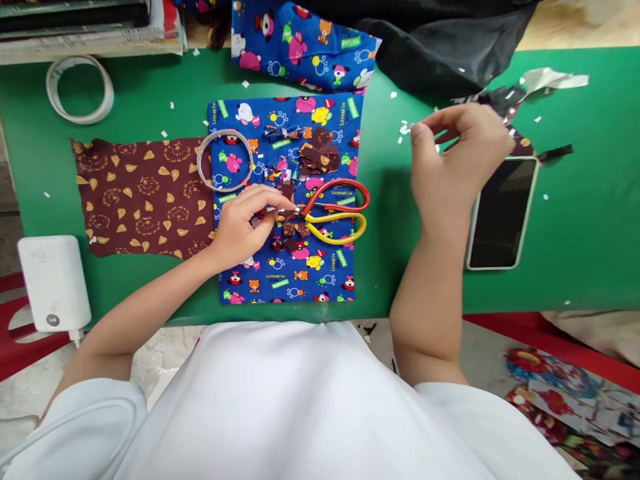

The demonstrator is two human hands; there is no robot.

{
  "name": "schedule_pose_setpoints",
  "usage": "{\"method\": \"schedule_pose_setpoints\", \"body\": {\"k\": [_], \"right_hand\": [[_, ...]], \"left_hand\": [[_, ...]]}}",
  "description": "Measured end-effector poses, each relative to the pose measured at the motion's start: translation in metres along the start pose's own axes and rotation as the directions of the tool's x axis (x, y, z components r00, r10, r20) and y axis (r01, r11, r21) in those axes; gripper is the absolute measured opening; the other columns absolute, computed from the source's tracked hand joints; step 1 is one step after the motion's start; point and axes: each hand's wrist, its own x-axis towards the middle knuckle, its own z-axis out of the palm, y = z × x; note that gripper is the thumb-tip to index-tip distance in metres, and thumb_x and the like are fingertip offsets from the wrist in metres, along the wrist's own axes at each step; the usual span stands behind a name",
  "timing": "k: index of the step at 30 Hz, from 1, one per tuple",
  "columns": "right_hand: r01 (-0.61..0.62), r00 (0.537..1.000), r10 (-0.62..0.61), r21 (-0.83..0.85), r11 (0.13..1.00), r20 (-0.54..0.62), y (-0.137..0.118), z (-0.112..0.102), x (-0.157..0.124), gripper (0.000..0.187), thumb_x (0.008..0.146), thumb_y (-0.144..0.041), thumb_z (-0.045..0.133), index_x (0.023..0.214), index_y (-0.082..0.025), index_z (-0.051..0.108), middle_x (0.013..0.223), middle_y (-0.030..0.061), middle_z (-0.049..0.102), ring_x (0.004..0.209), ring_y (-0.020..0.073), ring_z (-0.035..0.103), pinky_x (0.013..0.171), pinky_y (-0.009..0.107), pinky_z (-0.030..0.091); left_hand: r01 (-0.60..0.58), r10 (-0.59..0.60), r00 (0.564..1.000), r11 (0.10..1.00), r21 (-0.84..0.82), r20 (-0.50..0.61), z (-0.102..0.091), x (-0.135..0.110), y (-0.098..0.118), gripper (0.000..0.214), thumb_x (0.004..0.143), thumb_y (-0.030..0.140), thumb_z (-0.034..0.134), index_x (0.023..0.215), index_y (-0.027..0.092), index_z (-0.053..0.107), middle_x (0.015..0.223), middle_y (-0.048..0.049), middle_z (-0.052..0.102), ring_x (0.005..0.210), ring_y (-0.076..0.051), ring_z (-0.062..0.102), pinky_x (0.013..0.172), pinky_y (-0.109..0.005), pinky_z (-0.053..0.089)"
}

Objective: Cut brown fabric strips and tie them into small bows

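My left hand (249, 225) is over the blue cartoon-print fabric (285, 280), thumb and forefinger closed together at the blades of the scissors (336, 212). What lies between those fingertips, if anything, is too small to make out. The scissors have one red and one yellow handle, pointing right. Small brown and blue fabric scraps (320, 152) are heaped around the blades. Raised above the green table to the right, my right hand (460, 150) has its fingers curled and the thumb close to the forefinger. Whatever it may pinch is hidden. Dark scraps (505, 100) lie just beyond it.
A tape roll (201, 163) overlaps brown leaf-print fabric (145, 200); a larger roll (49, 90) lies further left. A white power bank (54, 283) and a phone (503, 217) flank the work. Folded blue fabric (305, 43) and a black bag (450, 53) line the back.
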Motion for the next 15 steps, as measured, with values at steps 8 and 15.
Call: {"method": "schedule_pose_setpoints", "body": {"k": [8,15], "right_hand": [[-0.069,0.997,0.062,-0.197,0.978,-0.04,0.041,0.016,0.018,0.009,0.06,-0.016,0.082,0.067,-0.017,0.076,0.07,0.0057,0.071,0.068,0.0163,0.057,0.073,0.039,0.036],[0.247,0.969,-0.246,0.136,0.959,-0.025,-0.026,0.002,-0.011,0.011,0.082,-0.023,0.067,0.073,-0.02,0.072,0.072,0.0049,0.07,0.066,0.0148,0.057,0.063,0.032,0.041]], "left_hand": [[-0.01,0.01,1.0,1.0,-0.002,-0.025,0.0,0.0,0.001,0.01,0.08,0.011,0.062,0.085,0.018,0.068,0.088,-0.0018,0.071,0.083,-0.013,0.066,0.077,-0.026,0.052],[-0.108,0.106,0.993,0.993,-0.039,-0.058,0.001,0.001,0.0,0.004,0.082,0.019,0.066,0.081,0.018,0.07,0.079,-0.0018,0.073,0.078,-0.012,0.066,0.074,-0.026,0.051]]}}
